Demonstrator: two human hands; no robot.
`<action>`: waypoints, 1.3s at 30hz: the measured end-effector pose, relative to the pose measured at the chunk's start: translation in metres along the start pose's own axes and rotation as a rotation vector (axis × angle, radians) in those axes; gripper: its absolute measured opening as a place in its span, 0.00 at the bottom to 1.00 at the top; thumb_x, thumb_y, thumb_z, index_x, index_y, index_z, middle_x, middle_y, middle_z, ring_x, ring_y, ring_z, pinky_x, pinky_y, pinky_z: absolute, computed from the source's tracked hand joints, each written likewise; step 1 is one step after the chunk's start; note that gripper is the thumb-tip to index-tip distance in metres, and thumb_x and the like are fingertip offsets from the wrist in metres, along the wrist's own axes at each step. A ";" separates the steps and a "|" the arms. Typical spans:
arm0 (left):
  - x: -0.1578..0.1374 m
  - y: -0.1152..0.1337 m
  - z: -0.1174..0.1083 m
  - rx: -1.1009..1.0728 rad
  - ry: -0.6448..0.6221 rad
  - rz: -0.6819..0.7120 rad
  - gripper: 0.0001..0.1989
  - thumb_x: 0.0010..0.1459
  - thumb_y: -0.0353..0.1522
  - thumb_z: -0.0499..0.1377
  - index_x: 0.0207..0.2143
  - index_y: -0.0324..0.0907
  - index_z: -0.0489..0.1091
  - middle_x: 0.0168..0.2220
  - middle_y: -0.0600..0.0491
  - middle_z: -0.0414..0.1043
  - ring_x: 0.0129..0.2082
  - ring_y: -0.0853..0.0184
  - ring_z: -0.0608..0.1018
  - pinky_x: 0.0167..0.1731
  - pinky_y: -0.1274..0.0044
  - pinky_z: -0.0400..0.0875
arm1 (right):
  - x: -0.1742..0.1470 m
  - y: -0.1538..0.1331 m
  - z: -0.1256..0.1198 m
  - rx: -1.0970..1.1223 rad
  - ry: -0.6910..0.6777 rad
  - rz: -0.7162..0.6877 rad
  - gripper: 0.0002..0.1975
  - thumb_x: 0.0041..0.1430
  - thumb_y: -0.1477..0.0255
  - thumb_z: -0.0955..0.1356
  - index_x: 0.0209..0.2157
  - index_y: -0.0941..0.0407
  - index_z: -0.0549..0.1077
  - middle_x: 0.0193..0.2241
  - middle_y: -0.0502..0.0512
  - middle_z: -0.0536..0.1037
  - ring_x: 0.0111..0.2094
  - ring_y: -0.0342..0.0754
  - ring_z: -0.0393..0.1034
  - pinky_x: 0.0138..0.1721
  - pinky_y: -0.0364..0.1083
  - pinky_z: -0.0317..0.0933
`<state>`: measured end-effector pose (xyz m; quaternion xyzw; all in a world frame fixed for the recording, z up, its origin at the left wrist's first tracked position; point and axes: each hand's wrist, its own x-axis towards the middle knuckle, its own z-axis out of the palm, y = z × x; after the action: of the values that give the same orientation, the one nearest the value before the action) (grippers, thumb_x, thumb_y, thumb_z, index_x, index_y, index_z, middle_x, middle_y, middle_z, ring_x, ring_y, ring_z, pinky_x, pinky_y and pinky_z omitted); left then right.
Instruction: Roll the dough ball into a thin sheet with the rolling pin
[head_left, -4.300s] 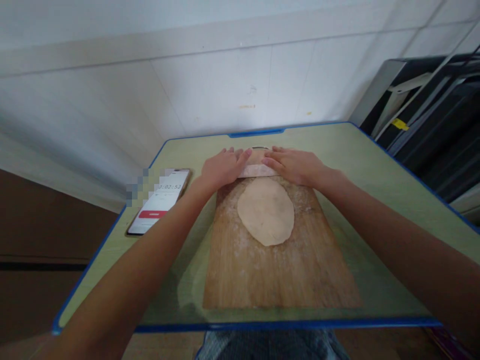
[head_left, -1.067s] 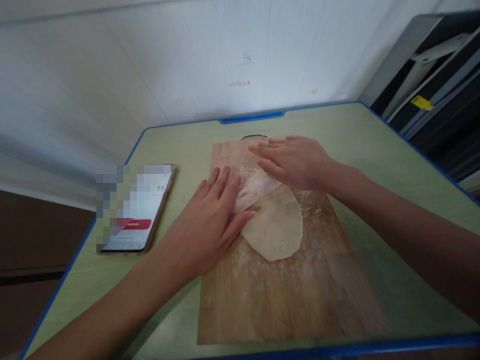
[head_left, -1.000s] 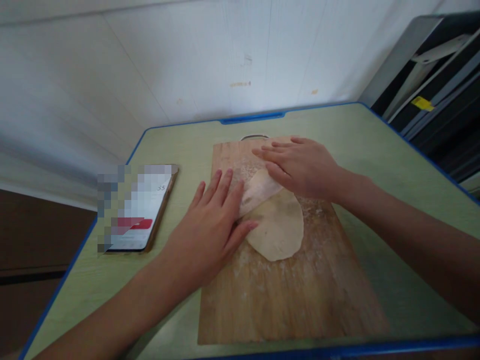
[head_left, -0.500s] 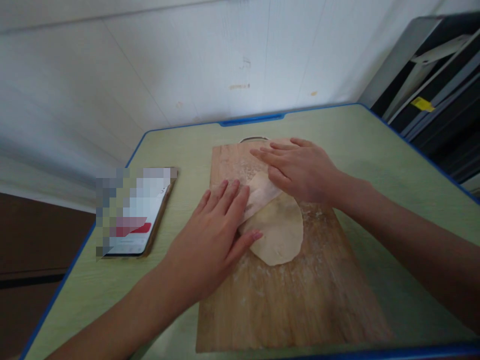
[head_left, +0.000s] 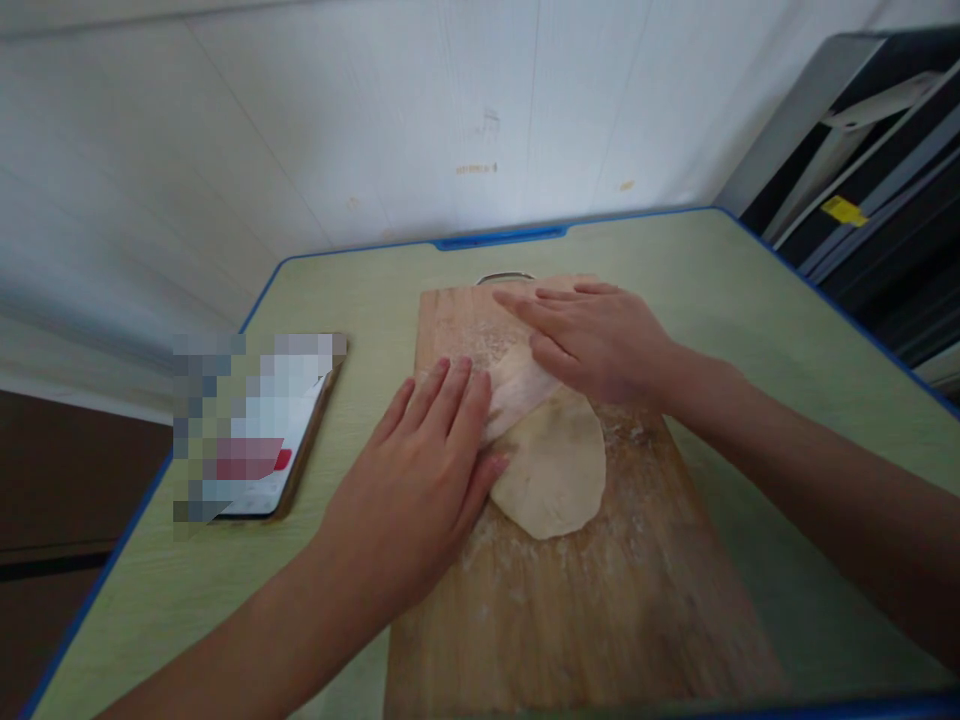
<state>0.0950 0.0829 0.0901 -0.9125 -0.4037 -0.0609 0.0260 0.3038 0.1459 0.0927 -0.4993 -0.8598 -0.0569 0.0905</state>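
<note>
Dough (head_left: 555,480) on board (head_left: 577,630), apparently being rolled; pin (head_left: 519,402) laid diagonally across its far part under left hand (head_left: 416,480) and right hand (head_left: 604,340), fingers outstretched, not clenched. Even pressure likely called for next.

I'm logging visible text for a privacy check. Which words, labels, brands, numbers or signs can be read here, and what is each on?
None can be read.
Phone: the screen is largely pixelated; no characters are legible.
Yellow tag at the right: any print is too small and blurred.
Wall: faint marks, too blurred to tell whether they are writing.
</note>
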 end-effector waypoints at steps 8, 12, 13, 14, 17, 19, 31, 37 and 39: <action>-0.001 0.002 -0.003 -0.101 -0.064 -0.042 0.27 0.67 0.39 0.42 0.61 0.30 0.56 0.62 0.36 0.61 0.62 0.54 0.64 0.59 0.59 0.63 | 0.021 0.003 0.002 0.054 -0.086 -0.044 0.28 0.65 0.70 0.52 0.65 0.57 0.56 0.63 0.56 0.62 0.62 0.51 0.59 0.58 0.55 0.55; 0.001 0.000 -0.003 0.015 -0.032 -0.031 0.26 0.66 0.39 0.47 0.61 0.34 0.56 0.64 0.38 0.58 0.65 0.50 0.59 0.60 0.55 0.59 | 0.000 0.003 0.002 0.031 0.000 -0.046 0.27 0.66 0.69 0.51 0.63 0.58 0.60 0.62 0.57 0.64 0.61 0.53 0.60 0.58 0.57 0.55; 0.003 -0.002 -0.003 0.020 -0.032 -0.037 0.26 0.66 0.40 0.47 0.62 0.35 0.56 0.64 0.38 0.57 0.65 0.50 0.59 0.60 0.55 0.58 | 0.001 0.003 0.002 0.042 -0.008 -0.036 0.27 0.67 0.69 0.51 0.63 0.58 0.59 0.62 0.58 0.64 0.61 0.52 0.60 0.58 0.56 0.55; 0.005 -0.005 -0.003 0.011 -0.038 -0.048 0.26 0.66 0.41 0.47 0.62 0.35 0.56 0.64 0.38 0.57 0.65 0.51 0.59 0.60 0.56 0.58 | 0.005 0.002 0.001 0.057 -0.030 -0.023 0.27 0.67 0.68 0.51 0.64 0.59 0.59 0.62 0.58 0.63 0.61 0.52 0.60 0.59 0.55 0.55; 0.009 -0.010 -0.004 -0.041 -0.058 -0.095 0.27 0.66 0.43 0.47 0.61 0.35 0.57 0.64 0.37 0.57 0.64 0.51 0.60 0.59 0.57 0.60 | 0.021 0.002 -0.001 0.100 -0.124 0.019 0.27 0.66 0.67 0.52 0.65 0.56 0.56 0.63 0.55 0.63 0.61 0.52 0.60 0.58 0.55 0.56; 0.007 -0.008 -0.003 -0.043 -0.058 -0.109 0.29 0.66 0.45 0.48 0.61 0.34 0.57 0.64 0.37 0.56 0.65 0.51 0.59 0.60 0.58 0.60 | 0.024 0.002 -0.002 0.100 -0.150 0.011 0.27 0.67 0.66 0.52 0.65 0.56 0.56 0.63 0.54 0.62 0.62 0.52 0.59 0.58 0.55 0.56; 0.011 -0.008 -0.003 -0.106 -0.127 -0.168 0.33 0.67 0.47 0.43 0.65 0.34 0.49 0.67 0.37 0.51 0.67 0.50 0.53 0.62 0.54 0.52 | 0.026 0.001 -0.006 0.074 -0.212 -0.003 0.29 0.67 0.65 0.54 0.67 0.57 0.50 0.65 0.56 0.58 0.64 0.51 0.54 0.60 0.55 0.54; 0.006 0.000 -0.003 -0.096 -0.126 -0.078 0.31 0.66 0.48 0.43 0.64 0.37 0.53 0.66 0.38 0.52 0.67 0.48 0.53 0.60 0.51 0.54 | 0.012 0.004 -0.005 0.072 -0.100 -0.073 0.29 0.67 0.65 0.52 0.66 0.59 0.53 0.64 0.59 0.59 0.62 0.56 0.57 0.60 0.58 0.52; 0.012 -0.006 -0.004 -0.100 -0.135 -0.101 0.30 0.66 0.47 0.44 0.63 0.37 0.53 0.66 0.37 0.52 0.66 0.48 0.54 0.60 0.50 0.54 | 0.017 0.005 -0.005 0.100 -0.138 -0.033 0.29 0.67 0.64 0.53 0.67 0.58 0.52 0.64 0.58 0.59 0.62 0.55 0.57 0.60 0.57 0.53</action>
<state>0.0985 0.0952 0.0959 -0.8930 -0.4468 -0.0206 -0.0497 0.2998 0.1620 0.1008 -0.4826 -0.8739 0.0192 0.0547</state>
